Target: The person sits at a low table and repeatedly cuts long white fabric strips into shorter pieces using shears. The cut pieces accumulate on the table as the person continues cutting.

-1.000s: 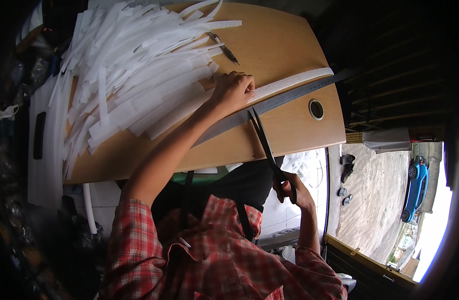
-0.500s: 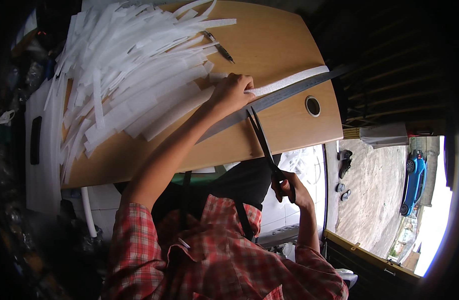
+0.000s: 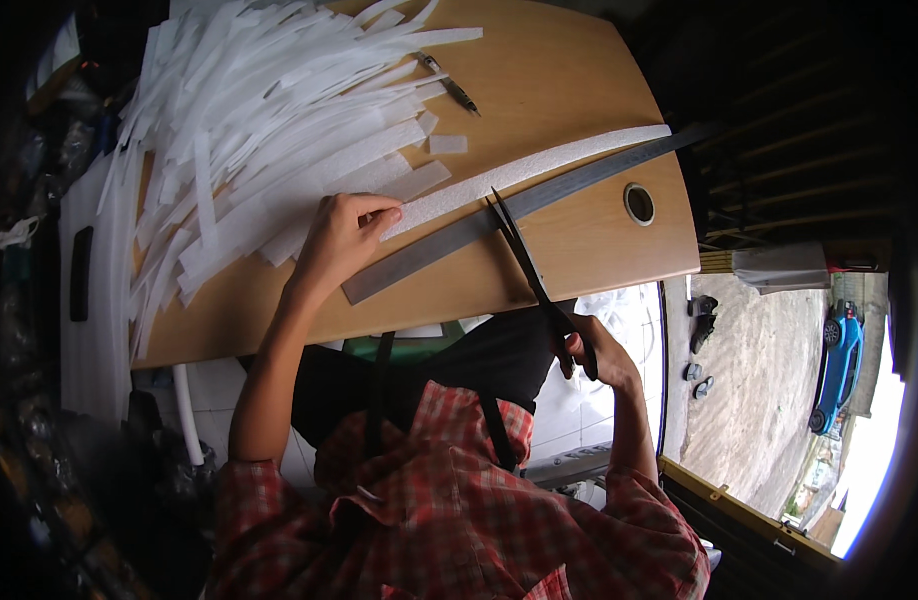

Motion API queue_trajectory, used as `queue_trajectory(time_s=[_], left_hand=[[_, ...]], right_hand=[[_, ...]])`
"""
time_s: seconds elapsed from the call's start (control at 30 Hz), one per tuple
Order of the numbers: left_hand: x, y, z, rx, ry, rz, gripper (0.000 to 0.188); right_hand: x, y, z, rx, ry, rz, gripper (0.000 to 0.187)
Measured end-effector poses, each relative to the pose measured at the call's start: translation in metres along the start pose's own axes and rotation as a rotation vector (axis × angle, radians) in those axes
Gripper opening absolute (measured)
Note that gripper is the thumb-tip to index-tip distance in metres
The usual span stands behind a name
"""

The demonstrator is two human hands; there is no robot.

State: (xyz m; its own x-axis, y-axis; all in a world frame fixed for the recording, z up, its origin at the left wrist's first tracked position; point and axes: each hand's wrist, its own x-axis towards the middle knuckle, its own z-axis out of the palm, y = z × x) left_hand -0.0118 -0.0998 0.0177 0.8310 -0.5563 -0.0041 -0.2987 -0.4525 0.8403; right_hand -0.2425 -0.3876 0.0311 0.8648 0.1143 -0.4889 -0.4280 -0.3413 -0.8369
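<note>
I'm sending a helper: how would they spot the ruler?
On the light-brown table, find the long white strip by the left hand. The ruler lies beside it, nearer the person, beneath the scissors. Unlike the pale strips, it is dark grey.

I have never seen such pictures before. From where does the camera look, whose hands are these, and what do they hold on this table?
There is no machine here: these are a person's own bare hands. The camera is worn on the person's head and looks down; its wide lens makes straight edges look curved. The picture is not mirrored.

The left hand seems to pinch a long white strip with its fingers. The right hand holds black scissors, pointing across a flat grey bar, perhaps a ruler. All this is at a wooden table, where a large pile of white strips lies at the left, with a dark pen-like tool beside it.
</note>
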Motion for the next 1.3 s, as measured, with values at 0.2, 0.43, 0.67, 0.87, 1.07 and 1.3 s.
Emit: queue_trajectory(time_s=[0.2,0.43,0.67,0.87,1.07,1.3], left_hand=[[-0.029,-0.014,-0.016,0.041,0.027,-0.015,0.020],[-0.043,-0.008,-0.028,0.025,0.039,-0.058,0.021],[-0.047,-0.020,-0.031,0.111,0.042,0.010,0.020],[-0.046,-0.019,-0.027,0.234,0.063,0.094,0.019],[-0.049,-0.026,-0.026,0.277,0.085,0.119,0.020],[-0.048,-0.027,-0.022,0.292,0.080,0.177,0.021]], right_hand=[[0.007,-0.015,0.003,0.015,0.048,0.032,0.098],[0.010,-0.015,-0.003,0.026,0.054,0.044,0.116],[0.014,-0.010,-0.004,0.021,0.038,-0.033,0.105],[0.017,-0.003,-0.005,0.064,0.072,-0.033,0.099],[0.018,-0.010,-0.002,0.088,0.088,-0.063,0.094],[0.018,-0.001,-0.007,0.021,0.134,-0.025,0.076]])
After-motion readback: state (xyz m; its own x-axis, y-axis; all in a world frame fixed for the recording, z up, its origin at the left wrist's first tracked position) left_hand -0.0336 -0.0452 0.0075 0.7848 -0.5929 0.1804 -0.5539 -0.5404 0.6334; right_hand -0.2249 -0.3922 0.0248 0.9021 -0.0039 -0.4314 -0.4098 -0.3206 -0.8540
